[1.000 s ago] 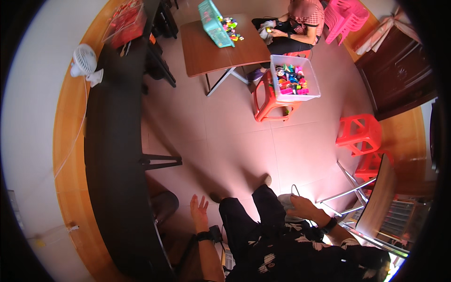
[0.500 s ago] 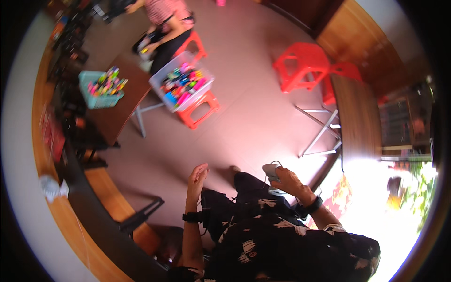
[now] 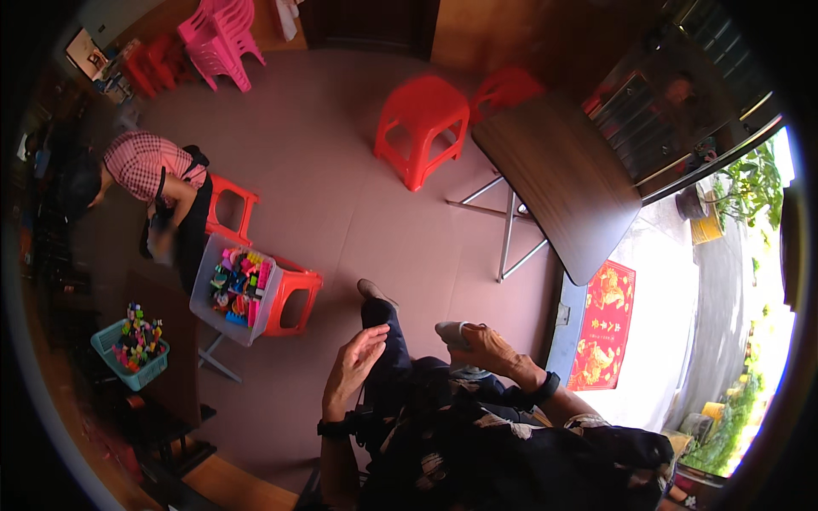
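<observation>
My right hand [image 3: 496,351] is closed around a light grey, soft-looking thing [image 3: 451,333], perhaps a cloth, in front of my lap. Part of it sticks out past the fingers and more hangs below the hand. Most of it is covered by the hand, so its kind is unclear. My left hand [image 3: 356,362] is raised beside my knee with the fingers stretched out and nothing in it. Both wrists wear black bands.
A clear plastic box [image 3: 201,294] of colourful blocks rests on a red stool [image 3: 296,298]. A teal basket [image 3: 146,377] of blocks stands left. A person [image 3: 153,166] sits bent over beyond. A folding table [image 3: 558,170], another red stool [image 3: 422,119] and a doorway with a red mat [image 3: 605,328] lie right.
The view has swung to the right, showing more of the doorway and folding table. My right hand still holds the grey thing, now nearer my left hand. The left hand stays open.
</observation>
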Available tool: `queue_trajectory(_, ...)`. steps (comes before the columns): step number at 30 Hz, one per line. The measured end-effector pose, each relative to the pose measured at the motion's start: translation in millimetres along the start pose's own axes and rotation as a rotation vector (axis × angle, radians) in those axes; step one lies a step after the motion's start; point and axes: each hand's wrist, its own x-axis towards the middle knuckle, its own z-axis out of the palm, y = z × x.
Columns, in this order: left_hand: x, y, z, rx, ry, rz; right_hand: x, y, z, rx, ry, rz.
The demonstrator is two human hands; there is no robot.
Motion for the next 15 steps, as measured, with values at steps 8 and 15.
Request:
queue_trajectory(8, 86, 59, -69, 0.087, -0.046, 0.067, 139, -27, -52, -0.09, -0.101, -0.184)
queue_trajectory(15, 191, 105, -114, 0.201, -0.106, 0.14, 216, -79, -143, 0.229, 0.212, -0.378)
